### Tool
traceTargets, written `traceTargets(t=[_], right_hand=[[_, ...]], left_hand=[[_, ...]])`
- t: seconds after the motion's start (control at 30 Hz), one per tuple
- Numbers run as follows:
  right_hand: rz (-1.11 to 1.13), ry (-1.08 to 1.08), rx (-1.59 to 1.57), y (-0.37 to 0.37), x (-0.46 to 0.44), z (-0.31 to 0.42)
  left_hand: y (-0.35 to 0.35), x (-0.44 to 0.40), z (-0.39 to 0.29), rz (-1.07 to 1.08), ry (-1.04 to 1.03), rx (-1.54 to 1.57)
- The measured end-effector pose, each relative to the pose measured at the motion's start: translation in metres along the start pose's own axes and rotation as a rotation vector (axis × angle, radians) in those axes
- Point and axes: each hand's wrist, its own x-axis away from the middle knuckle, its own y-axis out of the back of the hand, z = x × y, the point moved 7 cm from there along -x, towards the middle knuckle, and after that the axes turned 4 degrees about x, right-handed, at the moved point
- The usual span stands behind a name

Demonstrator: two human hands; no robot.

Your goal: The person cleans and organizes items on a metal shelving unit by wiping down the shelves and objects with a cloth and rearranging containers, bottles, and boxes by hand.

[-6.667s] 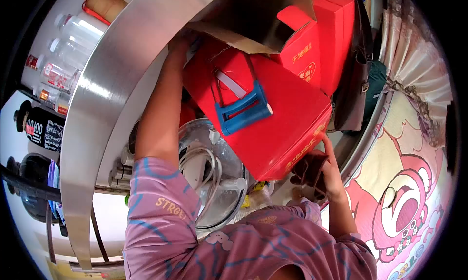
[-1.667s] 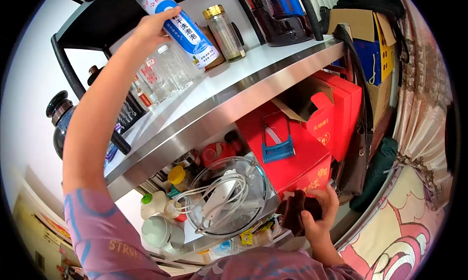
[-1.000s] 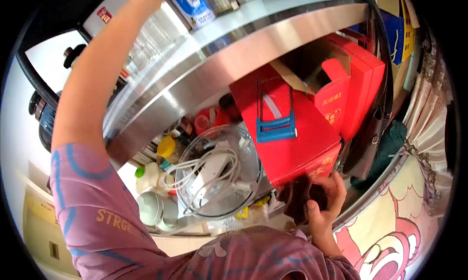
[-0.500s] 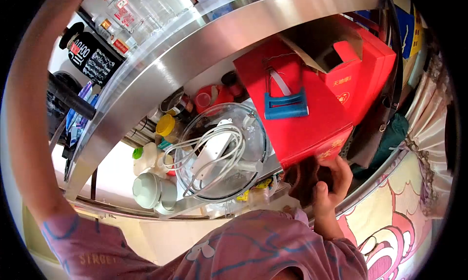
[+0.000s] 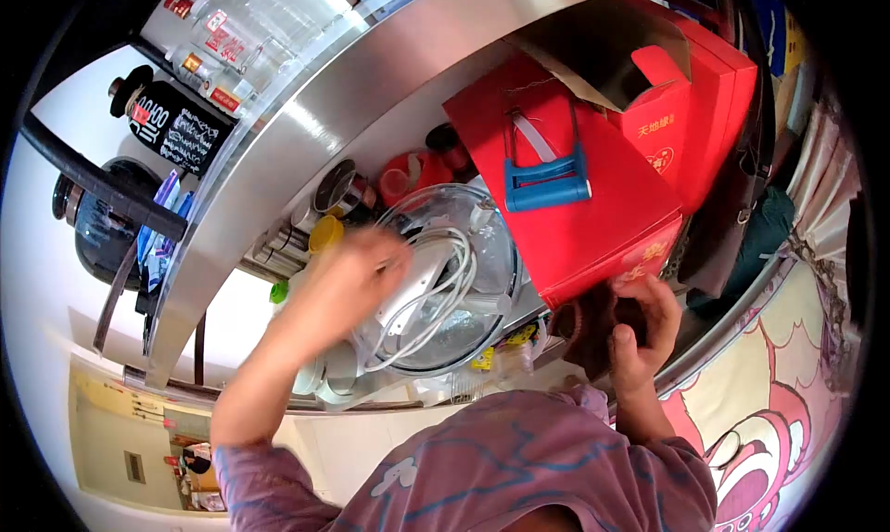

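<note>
Two hands: your left hand and right hand are well apart, with the brown item in the right one.
Brown item's direction: it looks soft and folded, and its visible part runs from far left to near right, just off the near end of the red box; you can't tell which end is its front.
Brown item's hidden parts: your right fingers cover its right side, and its dark folds are hard to make out; whether it touches the box is unclear.
Right hand: your thumb and fingers are clamped on the item from its right.
Left hand: it is blurred, fingers partly curled, over the left side of the clear round container; you can't tell whether it touches or grips anything.
Container: white cable is looped over a white power strip, whose left end your left hand covers; a yellow lid peeks out beyond that hand.
Red box: a blue handle lies on top, and the open carton is farther off, its far end cut off by the steel shelf edge.
</note>
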Motion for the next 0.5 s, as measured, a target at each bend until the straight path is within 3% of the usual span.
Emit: traceTargets(t=[0.17,0.27,0.33,0.37,0.43,0.5], right_hand=[[-0.009,-0.079,0.061,0.022,0.017,0.007],[-0.115,-0.103,0.211,0.05,0.027,0.016],[-0.184,-0.097,0.352,0.077,0.038,0.019],[-0.207,-0.059,0.31,0.083,0.039,0.023],[-0.283,-0.084,0.433,0.106,0.051,0.023],[-0.319,-0.097,0.469,0.119,0.062,0.026]], left_hand=[[-0.061,-0.159,0.119,-0.333,-0.166,-0.16],[-0.09,-0.22,0.163,-0.336,-0.014,-0.259],[-0.104,-0.236,0.179,-0.161,0.288,-0.263],[-0.112,-0.243,0.189,-0.162,0.294,-0.261],[-0.116,-0.252,0.205,-0.47,0.258,-0.268],[-0.107,-0.248,0.185,-0.391,0.278,-0.179]])
